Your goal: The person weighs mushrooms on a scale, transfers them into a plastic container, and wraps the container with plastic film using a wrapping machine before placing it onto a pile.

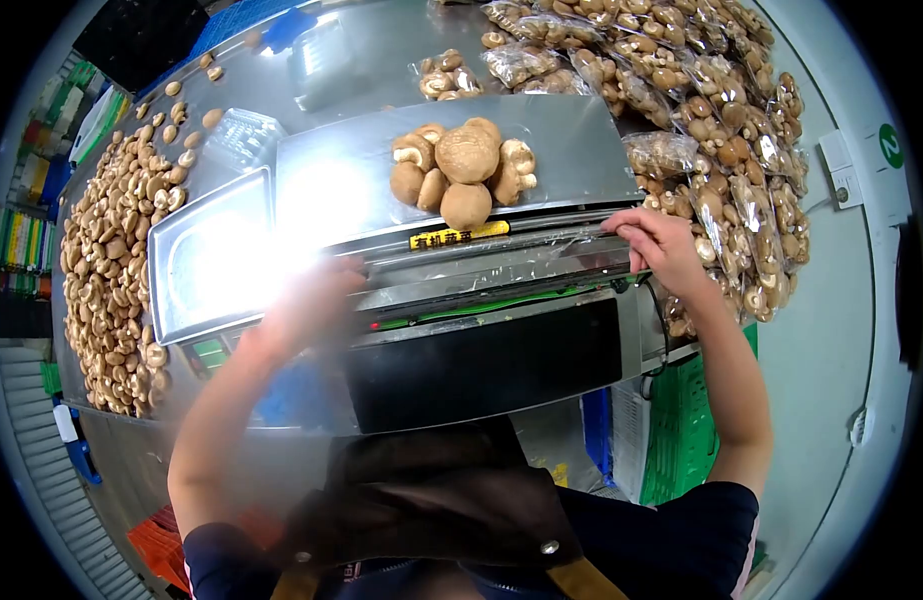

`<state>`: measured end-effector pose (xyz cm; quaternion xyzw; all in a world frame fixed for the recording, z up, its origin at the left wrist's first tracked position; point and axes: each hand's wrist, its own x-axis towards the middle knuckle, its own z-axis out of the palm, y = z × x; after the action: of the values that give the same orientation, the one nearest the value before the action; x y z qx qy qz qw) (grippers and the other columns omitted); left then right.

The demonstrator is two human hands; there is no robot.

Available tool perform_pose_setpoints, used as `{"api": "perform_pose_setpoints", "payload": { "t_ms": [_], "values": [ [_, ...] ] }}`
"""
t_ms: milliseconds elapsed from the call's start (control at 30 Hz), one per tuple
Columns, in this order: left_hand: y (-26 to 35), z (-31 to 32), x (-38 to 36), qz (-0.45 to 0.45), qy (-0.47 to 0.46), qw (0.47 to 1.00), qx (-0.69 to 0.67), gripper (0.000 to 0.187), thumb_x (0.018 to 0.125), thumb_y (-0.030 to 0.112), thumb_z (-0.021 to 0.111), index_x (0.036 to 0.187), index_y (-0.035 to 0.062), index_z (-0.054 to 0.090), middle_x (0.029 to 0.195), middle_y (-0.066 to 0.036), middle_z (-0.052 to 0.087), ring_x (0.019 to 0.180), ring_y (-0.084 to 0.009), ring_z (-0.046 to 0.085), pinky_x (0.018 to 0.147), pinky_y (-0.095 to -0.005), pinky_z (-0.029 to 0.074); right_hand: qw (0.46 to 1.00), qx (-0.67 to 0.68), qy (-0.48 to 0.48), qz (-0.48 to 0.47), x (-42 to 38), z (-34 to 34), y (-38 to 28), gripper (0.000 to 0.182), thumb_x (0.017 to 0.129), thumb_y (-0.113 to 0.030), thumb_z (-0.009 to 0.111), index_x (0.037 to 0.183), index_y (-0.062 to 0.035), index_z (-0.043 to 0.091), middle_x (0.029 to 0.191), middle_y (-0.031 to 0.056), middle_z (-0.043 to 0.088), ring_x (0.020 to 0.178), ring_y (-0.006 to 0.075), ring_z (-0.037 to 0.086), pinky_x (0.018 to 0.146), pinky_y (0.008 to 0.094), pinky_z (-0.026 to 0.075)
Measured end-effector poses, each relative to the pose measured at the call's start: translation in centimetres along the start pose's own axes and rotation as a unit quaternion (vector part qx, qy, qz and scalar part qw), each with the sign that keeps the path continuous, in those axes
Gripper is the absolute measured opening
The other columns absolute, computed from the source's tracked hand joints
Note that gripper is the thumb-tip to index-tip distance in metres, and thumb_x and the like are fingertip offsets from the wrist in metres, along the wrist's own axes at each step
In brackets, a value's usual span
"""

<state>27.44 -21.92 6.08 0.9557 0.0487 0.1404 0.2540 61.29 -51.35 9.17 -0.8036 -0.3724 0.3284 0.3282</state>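
Observation:
A tray of brown mushrooms (pixel 468 165) sits on the steel top of a wrapping machine (pixel 326 165). Clear plastic film (pixel 501 262) stretches along the rollers in front of it, beside a yellow label with black characters (pixel 459 236). At the film's right end, my right hand (pixel 661 248) pinches its edge between thumb and fingers. My left hand (pixel 316 297) is at the left end with its fingers curled at the film; glare and haze blur their outline. Below the film lies a black heating plate (pixel 486 365).
Loose mushrooms (pixel 111 270) are heaped at left, next to a metal-rimmed plate (pixel 264 250) in glare and clear empty trays (pixel 243 138). Bagged mushrooms (pixel 721 130) pile up at right. A green crate (pixel 681 435) stands below.

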Motion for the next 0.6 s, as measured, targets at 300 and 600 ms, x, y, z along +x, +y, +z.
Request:
{"api": "perform_pose_setpoints", "payload": {
  "t_ms": [300,600],
  "values": [
    [1.6,-1.1,1.7,-0.095,-0.064,0.993,0.012,0.017,0.081,-0.005,0.064,0.095,0.0032,0.068,0.097,-0.008,0.068,0.084,-0.0199,0.067,0.072,-0.0268,0.056,0.859,-0.365,-0.011,-0.358,3.6,2.1,-0.6,0.015,0.081,-0.015,0.066,0.093,-0.0137,0.056,0.102,0.0005,0.054,0.07,0.0223,0.061,0.058,0.0328,0.05],
    [0.7,-0.5,0.0,-0.323,-0.046,0.927,-0.183,0.015,0.09,-0.003,0.052,0.098,-0.0011,0.064,0.1,-0.012,0.067,0.078,-0.0201,0.067,0.066,-0.0283,0.056,0.984,0.137,-0.035,-0.104,2.4,2.6,0.0,0.006,0.092,0.002,0.054,0.097,0.0004,0.054,0.093,0.0079,0.062,0.066,0.0112,0.062,0.059,0.0235,0.049]
  ]
}}
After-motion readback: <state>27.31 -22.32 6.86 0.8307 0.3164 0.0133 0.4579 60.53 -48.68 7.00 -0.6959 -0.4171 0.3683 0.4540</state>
